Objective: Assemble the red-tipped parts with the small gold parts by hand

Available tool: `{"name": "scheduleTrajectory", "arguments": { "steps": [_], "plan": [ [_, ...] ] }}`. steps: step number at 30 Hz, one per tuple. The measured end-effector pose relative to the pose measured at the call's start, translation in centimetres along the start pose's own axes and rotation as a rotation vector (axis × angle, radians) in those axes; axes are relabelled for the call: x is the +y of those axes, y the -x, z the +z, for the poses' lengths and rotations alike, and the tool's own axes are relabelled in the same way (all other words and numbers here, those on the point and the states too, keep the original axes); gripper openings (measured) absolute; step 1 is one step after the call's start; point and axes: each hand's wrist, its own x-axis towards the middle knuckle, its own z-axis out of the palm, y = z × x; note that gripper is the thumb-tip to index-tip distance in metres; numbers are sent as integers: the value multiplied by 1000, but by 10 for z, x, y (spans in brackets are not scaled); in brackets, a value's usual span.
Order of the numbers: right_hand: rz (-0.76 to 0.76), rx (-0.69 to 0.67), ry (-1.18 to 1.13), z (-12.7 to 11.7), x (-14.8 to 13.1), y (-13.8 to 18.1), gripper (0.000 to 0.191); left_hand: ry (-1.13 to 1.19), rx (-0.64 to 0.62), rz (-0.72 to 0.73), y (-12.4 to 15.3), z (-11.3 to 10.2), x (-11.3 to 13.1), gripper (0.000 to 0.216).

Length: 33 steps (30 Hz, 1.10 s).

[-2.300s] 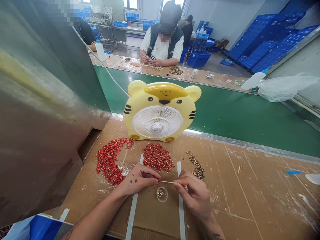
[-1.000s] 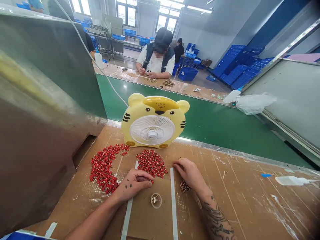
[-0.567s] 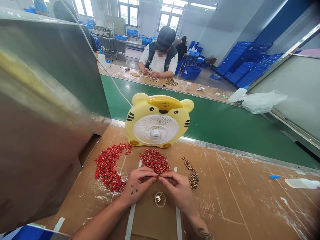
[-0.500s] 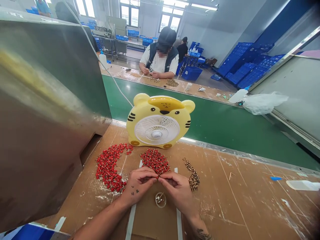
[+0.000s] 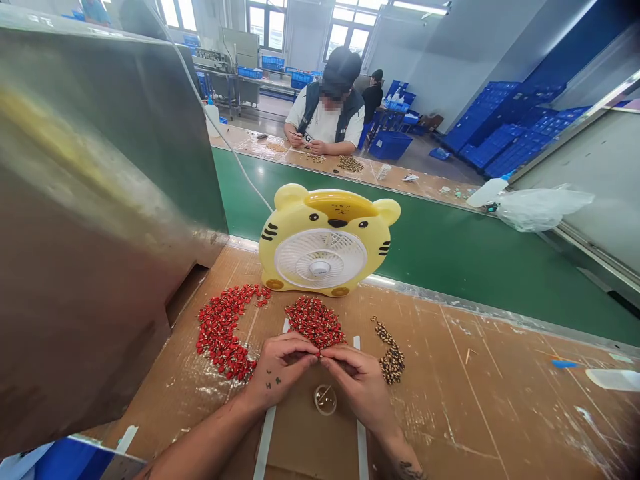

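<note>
My left hand (image 5: 284, 370) and my right hand (image 5: 359, 380) meet fingertip to fingertip, both closed in a pinch. A small red piece (image 5: 319, 354) shows between the fingertips, mostly covered by them. Just beyond lies a heap of small red pieces with metallic parts (image 5: 315, 320). A larger curved heap of similar red pieces (image 5: 220, 333) spreads to the left of my left hand. Right of my right hand is a strip of small gold-and-dark pieces (image 5: 393, 357). Below the hands sits a small clear round dish (image 5: 325, 400) with a thin stick in it.
A yellow animal-faced fan (image 5: 325, 243) stands behind the heaps. At left a large metal housing (image 5: 100, 220) borders the cardboard-covered table (image 5: 450, 400). White tape strips (image 5: 362, 447) flank the dish. Across the green divider (image 5: 430, 233), a person (image 5: 327, 107) works with small pieces.
The whole view has shifted slightly, so the scene sits a little farther right. My hands stay pinched together in the same place over the table.
</note>
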Motion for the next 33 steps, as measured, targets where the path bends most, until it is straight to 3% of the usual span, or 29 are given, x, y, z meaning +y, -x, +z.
{"name": "scheduleTrajectory", "arguments": {
  "steps": [4,9,20,25,29,33],
  "plan": [
    [-25,0,4,-4,0,-2,9,27,1,-70,0,-1,-1,7],
    [47,-26,11,-5,2,-1,14,56,5,-142,1,1,-4,7],
    [103,47,-124,13,2,-1,21,100,46,-201,1,3,-8,12],
    [38,103,-5,0,10,-3,17,-115,45,-119,-11,4,1,10],
    [0,191,94,-19,20,-1,19,-424,61,-21,-32,-9,3,15],
    [-25,161,133,-28,20,2,17,-608,20,39,-58,-15,0,19]
  ]
}}
